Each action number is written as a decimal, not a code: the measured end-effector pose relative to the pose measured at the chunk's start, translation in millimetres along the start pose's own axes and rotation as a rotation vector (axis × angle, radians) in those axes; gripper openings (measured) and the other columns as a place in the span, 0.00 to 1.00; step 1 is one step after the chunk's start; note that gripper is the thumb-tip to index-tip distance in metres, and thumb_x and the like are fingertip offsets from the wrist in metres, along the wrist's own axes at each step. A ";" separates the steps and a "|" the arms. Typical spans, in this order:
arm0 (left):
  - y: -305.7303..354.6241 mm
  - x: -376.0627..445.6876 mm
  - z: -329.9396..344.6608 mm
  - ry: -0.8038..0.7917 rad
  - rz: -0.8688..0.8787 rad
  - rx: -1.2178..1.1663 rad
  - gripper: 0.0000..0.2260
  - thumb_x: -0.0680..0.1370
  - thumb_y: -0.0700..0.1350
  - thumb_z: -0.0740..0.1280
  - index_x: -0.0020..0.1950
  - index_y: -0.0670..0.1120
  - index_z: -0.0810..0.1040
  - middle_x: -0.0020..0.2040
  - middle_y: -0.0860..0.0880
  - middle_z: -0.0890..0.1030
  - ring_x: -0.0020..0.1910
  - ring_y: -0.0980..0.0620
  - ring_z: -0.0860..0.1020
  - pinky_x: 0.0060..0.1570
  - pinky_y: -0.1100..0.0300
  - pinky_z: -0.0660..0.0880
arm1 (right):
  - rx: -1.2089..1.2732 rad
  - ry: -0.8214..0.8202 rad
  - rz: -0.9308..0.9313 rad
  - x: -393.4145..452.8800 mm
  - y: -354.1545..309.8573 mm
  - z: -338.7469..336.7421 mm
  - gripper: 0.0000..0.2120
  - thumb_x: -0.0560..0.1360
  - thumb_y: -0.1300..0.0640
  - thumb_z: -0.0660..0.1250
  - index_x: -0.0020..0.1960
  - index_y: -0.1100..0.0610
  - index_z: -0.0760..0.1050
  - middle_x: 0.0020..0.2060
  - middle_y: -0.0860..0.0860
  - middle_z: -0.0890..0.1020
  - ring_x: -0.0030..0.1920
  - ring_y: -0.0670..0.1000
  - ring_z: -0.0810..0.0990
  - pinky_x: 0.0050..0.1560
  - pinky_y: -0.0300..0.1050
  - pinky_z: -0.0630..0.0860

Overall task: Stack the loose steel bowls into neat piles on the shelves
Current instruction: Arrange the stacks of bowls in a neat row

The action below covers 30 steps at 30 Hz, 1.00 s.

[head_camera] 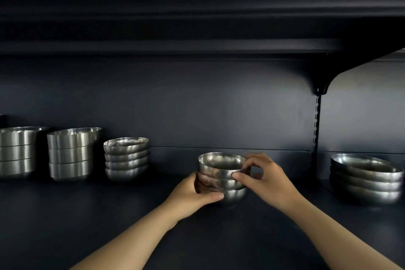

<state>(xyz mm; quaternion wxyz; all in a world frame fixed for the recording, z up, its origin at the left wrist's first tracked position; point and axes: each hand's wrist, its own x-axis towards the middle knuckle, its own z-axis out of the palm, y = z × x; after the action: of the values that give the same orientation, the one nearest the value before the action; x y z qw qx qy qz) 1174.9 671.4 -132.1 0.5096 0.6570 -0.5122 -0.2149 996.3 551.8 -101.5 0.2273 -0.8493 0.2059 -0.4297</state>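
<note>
1. Holding the middle pile [221, 178] on the shelf [87, 215], left hand [192, 195] grips its base; right hand [266, 176] pinches the top bowl's rim.
2. Left of it stand three finished piles [126, 158]; right, one [365, 178].
3. No loose bowls show; stacking looks nearly done.

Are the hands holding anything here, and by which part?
Yes. The left hand grips the lower side of the small stack of round steel bowls; the right hand pinches the top bowl's rim.
</note>
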 end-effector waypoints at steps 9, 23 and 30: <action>1.6 1.0 0.3 -0.002 0.017 0.031 0.26 0.62 0.56 0.77 0.58 0.55 0.75 0.51 0.59 0.83 0.51 0.64 0.79 0.57 0.62 0.74 | 0.067 -0.022 0.062 -2.6 -1.4 0.5 0.13 0.65 0.42 0.74 0.45 0.43 0.74 0.51 0.38 0.74 0.53 0.37 0.74 0.48 0.31 0.70; 4.5 6.8 -23.1 0.041 0.033 0.069 0.23 0.63 0.47 0.78 0.55 0.54 0.75 0.49 0.56 0.83 0.50 0.60 0.80 0.56 0.60 0.76 | 0.219 -0.166 0.149 16.6 -5.3 16.5 0.31 0.56 0.44 0.79 0.55 0.37 0.68 0.51 0.37 0.78 0.47 0.32 0.78 0.39 0.30 0.76; -11.1 31.0 -87.5 0.092 -0.069 0.090 0.22 0.64 0.46 0.79 0.56 0.53 0.76 0.50 0.55 0.83 0.51 0.58 0.79 0.57 0.60 0.75 | 0.274 -0.193 0.149 65.6 -28.6 79.0 0.32 0.59 0.50 0.79 0.58 0.44 0.68 0.50 0.40 0.78 0.49 0.41 0.79 0.49 0.40 0.78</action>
<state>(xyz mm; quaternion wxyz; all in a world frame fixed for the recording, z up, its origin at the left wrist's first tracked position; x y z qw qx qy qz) 1262.1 682.6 -100.6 0.4948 0.7059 -0.4744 -0.1785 1101.6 555.8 -85.3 0.3908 -0.8301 0.1853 -0.3521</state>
